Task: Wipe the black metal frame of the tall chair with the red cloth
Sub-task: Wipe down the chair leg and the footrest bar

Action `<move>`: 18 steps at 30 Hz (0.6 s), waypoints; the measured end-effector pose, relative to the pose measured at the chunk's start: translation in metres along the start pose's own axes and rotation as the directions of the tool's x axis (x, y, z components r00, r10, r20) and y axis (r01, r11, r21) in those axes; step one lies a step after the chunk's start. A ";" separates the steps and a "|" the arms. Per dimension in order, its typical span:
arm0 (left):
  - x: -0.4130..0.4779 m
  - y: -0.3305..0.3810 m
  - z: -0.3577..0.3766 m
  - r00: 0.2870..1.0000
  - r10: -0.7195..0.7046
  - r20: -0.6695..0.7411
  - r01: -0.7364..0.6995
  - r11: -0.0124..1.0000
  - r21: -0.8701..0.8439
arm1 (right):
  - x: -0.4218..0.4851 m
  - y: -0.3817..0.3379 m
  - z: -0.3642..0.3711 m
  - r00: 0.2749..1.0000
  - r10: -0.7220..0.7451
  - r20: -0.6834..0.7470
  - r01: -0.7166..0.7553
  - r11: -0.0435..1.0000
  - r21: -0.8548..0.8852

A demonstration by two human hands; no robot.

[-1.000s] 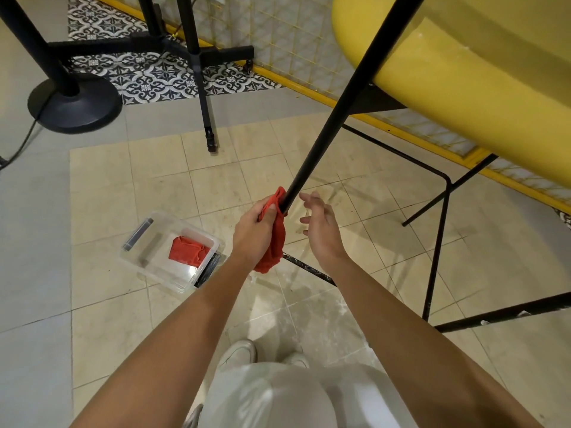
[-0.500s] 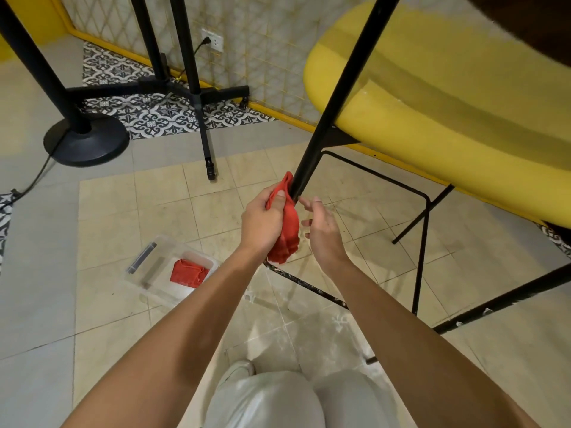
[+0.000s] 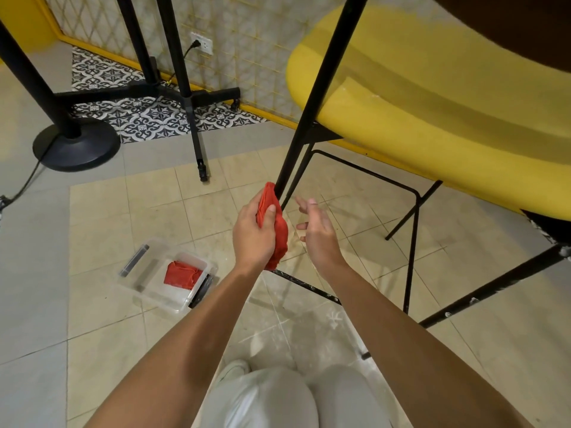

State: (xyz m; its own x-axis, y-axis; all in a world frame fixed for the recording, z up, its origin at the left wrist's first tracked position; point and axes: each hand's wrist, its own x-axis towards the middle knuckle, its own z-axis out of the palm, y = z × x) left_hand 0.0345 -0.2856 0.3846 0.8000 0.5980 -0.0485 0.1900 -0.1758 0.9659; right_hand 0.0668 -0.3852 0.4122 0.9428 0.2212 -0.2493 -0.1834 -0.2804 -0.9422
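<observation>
The tall chair has a yellow seat (image 3: 432, 97) and a black metal frame (image 3: 318, 88). One black leg slants down from the top toward the middle of the view. My left hand (image 3: 251, 233) is closed around the red cloth (image 3: 275, 223), which is wrapped round that leg low down. Just to the right of the leg, my right hand (image 3: 315, 227) hangs with its fingers apart and holds nothing. A thin black footrest bar (image 3: 414, 196) and a lower crossbar (image 3: 306, 285) show behind and below my hands.
A clear plastic box (image 3: 154, 273) on the tiled floor at the left holds a second red cloth (image 3: 180, 274). Behind stand a round black base (image 3: 77, 146) with a cable and black stand legs (image 3: 191, 97). My knees (image 3: 278, 400) fill the bottom.
My left hand has slid the red cloth up along the chair leg. The right hand rose with it and stayed open beside the leg. The view tilted upward.
</observation>
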 end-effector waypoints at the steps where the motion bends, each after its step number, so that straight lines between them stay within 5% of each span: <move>1: -0.001 -0.005 0.001 1.000 -0.026 -0.002 0.026 1.000 0.010 | 0.001 0.003 0.000 1.000 0.024 0.007 -0.024 1.000 0.003; 18: 0.005 -0.068 0.008 0.976 -0.211 0.056 0.213 0.977 -0.026 | 0.015 0.061 0.033 0.985 0.169 0.042 -0.164 0.982 -0.094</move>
State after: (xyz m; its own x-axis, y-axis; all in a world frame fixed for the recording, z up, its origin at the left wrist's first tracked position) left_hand 0.0302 -0.2762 0.3167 0.7724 0.5771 -0.2653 0.3409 -0.0242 0.9398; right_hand 0.0605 -0.3679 0.3434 0.8857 0.2101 -0.4140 -0.3088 -0.3992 -0.8633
